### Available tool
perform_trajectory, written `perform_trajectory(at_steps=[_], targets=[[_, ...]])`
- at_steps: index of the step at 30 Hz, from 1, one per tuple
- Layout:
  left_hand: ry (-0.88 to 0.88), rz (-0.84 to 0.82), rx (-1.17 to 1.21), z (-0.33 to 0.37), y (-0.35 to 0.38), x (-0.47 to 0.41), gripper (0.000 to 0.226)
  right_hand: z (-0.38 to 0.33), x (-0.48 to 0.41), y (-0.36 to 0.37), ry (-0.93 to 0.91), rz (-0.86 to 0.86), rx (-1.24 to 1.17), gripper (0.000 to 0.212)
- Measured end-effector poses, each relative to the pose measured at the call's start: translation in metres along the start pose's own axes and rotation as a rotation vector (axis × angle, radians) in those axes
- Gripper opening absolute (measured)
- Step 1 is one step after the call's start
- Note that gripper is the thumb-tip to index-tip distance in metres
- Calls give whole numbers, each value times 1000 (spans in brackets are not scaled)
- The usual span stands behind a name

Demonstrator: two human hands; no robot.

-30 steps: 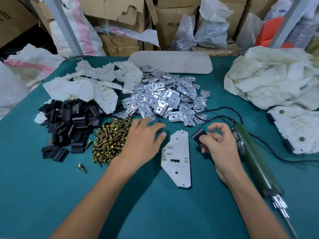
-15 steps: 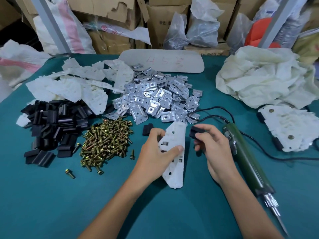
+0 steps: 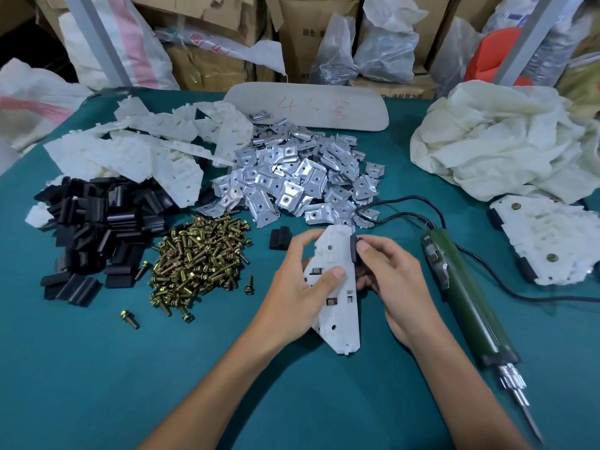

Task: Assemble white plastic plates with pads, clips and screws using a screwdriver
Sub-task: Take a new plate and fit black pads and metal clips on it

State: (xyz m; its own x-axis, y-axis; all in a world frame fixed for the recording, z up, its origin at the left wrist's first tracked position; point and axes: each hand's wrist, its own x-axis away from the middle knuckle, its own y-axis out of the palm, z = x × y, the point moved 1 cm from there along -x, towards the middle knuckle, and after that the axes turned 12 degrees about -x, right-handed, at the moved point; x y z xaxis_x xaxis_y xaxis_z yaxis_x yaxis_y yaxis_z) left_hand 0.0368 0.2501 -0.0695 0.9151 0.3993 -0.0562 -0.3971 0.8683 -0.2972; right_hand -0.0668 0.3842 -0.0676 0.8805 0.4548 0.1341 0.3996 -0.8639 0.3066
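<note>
The left hand [image 3: 298,287] grips a white plate [image 3: 341,306] by its left edge, thumb across its face, and holds it tilted over the middle of the tabletop [image 3: 97,384]. The right hand [image 3: 393,280] pinches a black pad [image 3: 354,250] against the plate's upper right edge. Its fingers cover part of the pad, so I cannot tell whether it is seated.

A broad stretch of teal surface lies on the near side, around both forearms. To the left the screws [image 3: 198,258] sit close by, with the clips [image 3: 292,186] heaped just beyond the plate. One loose pad [image 3: 280,238] lies near the left fingertips. The screwdriver [image 3: 467,303] lies just right of the right hand, bit pointing at the near edge, and its cable [image 3: 552,298] runs out of sight to the right.

A beige board [image 3: 308,108] at the far edge carries red handwriting, "45" and then a mark I cannot read. The print on the cardboard boxes [image 3: 201,14] behind is too small to make out.
</note>
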Motion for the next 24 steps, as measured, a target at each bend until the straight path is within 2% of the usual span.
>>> perform_trajectory(at_steps=[3, 7, 14, 16, 19, 24], targets=[[4, -23, -28, -1, 0, 1, 49, 0, 3, 3, -77, 0, 69, 10], [11, -38, -28, 1, 0, 0, 49, -1, 7, 5, -146, 26, 118, 24], [12, -3, 0, 2, -1, -2, 51, -2, 3, 3, -51, -21, -31, 12], [6, -8, 2, 1, -1, -2, 51, 0, 3, 4, -69, 1, 19, 7], [-5, -19, -10, 0, 3, -1, 48, 3, 5, 7, -168, 51, 150, 12], [-26, -1, -47, -2, 4, -4, 42, 6, 4, 8, -199, 68, 158, 12]])
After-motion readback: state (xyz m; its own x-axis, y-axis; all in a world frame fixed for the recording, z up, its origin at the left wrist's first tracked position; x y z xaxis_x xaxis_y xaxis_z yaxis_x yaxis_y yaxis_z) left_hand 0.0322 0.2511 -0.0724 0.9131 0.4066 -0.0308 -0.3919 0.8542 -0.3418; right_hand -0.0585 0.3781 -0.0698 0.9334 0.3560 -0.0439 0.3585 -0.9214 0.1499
